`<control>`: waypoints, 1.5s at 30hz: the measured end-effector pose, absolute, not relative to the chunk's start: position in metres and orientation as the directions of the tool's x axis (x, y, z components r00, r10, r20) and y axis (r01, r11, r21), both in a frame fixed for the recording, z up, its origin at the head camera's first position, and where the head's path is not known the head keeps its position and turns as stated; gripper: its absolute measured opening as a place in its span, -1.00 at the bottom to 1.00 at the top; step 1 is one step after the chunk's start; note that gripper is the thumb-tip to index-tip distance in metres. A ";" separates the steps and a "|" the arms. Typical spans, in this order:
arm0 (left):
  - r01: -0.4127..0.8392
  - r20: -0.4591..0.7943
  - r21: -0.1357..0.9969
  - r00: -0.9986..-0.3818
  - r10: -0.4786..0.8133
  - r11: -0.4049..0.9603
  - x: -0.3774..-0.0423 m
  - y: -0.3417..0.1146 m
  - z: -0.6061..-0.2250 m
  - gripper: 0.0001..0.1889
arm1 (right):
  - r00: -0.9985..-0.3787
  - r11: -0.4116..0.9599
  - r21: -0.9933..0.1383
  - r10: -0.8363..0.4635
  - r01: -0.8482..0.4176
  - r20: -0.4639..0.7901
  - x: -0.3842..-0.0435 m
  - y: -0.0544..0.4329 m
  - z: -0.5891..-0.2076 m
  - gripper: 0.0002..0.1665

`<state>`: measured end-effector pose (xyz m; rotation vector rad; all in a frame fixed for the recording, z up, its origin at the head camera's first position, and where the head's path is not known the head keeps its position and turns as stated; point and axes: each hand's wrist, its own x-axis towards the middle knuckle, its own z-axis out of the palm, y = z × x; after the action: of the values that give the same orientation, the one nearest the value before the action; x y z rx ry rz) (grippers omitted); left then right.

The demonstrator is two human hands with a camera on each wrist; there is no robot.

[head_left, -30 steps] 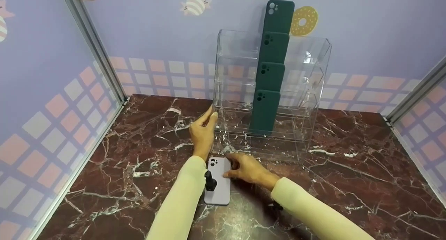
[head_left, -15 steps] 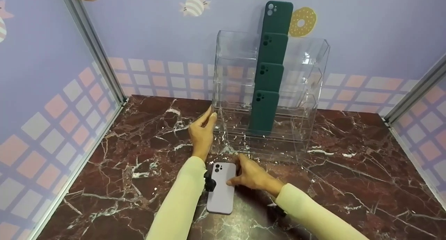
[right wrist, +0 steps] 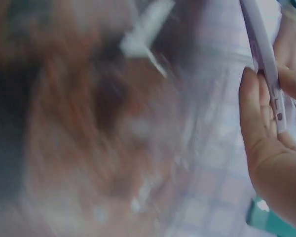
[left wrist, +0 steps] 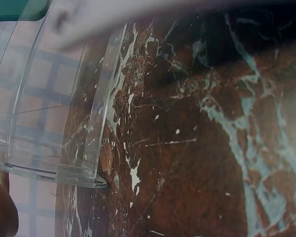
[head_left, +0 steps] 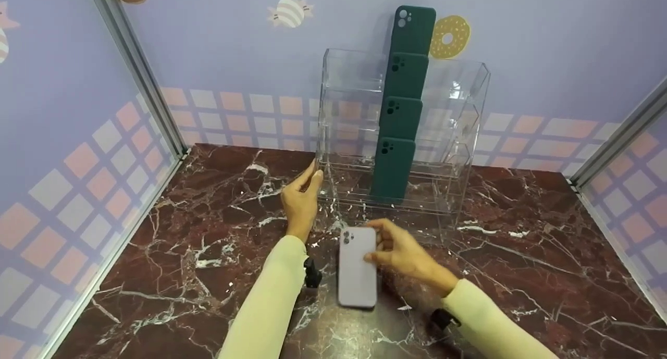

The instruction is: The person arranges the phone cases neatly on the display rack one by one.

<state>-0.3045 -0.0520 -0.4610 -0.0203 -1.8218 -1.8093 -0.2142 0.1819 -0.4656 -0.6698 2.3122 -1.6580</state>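
Note:
A lilac phone case [head_left: 357, 268], camera openings at its upper left, is held by its right edge in my right hand [head_left: 411, 252], thumb on its back. In the right wrist view the case [right wrist: 267, 59] appears edge-on between thumb and fingers. A clear stepped display rack [head_left: 333, 109] stands against the back wall. My left hand [head_left: 302, 200] grips the rack's lower left side with thumb and fingertips. Dark green phone cases [head_left: 393, 169] stand one above another on the rack's tiers, in a column near its middle. In the left wrist view a fingertip [left wrist: 1, 210] is near the rack's edge [left wrist: 81, 175].
The table [head_left: 219, 286] has a dark red marbled top. Behind it rises a lilac wall [head_left: 234, 46] with a checked band, and metal corner posts [head_left: 148, 70] frame both sides. A black wrist mount [head_left: 312, 274] sits on the left sleeve.
My right hand has drawn the lilac case to the right, first sliding it nearer, then lifting it up with its top toward the rack. The left hand stays at the rack's side.

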 end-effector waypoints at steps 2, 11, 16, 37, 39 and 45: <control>0.393 0.393 0.916 -0.840 -0.373 0.079 -0.304 -0.052 -0.461 -0.68 | -0.877 0.258 -0.929 -0.465 -0.266 0.122 -0.216 0.187 -0.457 -0.26; 0.400 0.403 0.912 -0.835 -0.375 0.089 -0.303 -0.052 -0.462 -0.69 | -0.927 0.245 -0.912 -0.271 -0.328 0.260 -0.228 0.207 -0.420 -0.35; 0.393 0.393 0.916 -0.840 -0.373 0.081 -0.302 -0.051 -0.460 -0.68 | -0.908 0.247 -0.876 -0.166 -0.415 0.384 -0.241 0.217 -0.403 -0.38; 0.397 0.392 0.915 -0.836 -0.383 0.070 -0.306 -0.051 -0.461 -0.68 | -0.886 0.188 -0.866 -0.063 -0.463 0.460 -0.275 0.220 -0.417 -0.53; 0.389 0.386 0.918 -0.838 -0.386 0.073 -0.306 -0.051 -0.461 -0.69 | -0.894 0.190 -0.874 -0.063 -0.447 0.443 -0.276 0.220 -0.421 -0.55; 0.388 0.388 0.918 -0.837 -0.385 0.082 -0.304 -0.051 -0.460 -0.68 | -0.916 0.202 -0.893 -0.067 -0.401 0.396 -0.278 0.220 -0.431 -0.58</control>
<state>-0.3043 -0.0514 -0.4600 -0.0029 -1.8125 -1.8117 -0.2777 0.2203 -0.4307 -0.5287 2.6310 -2.1113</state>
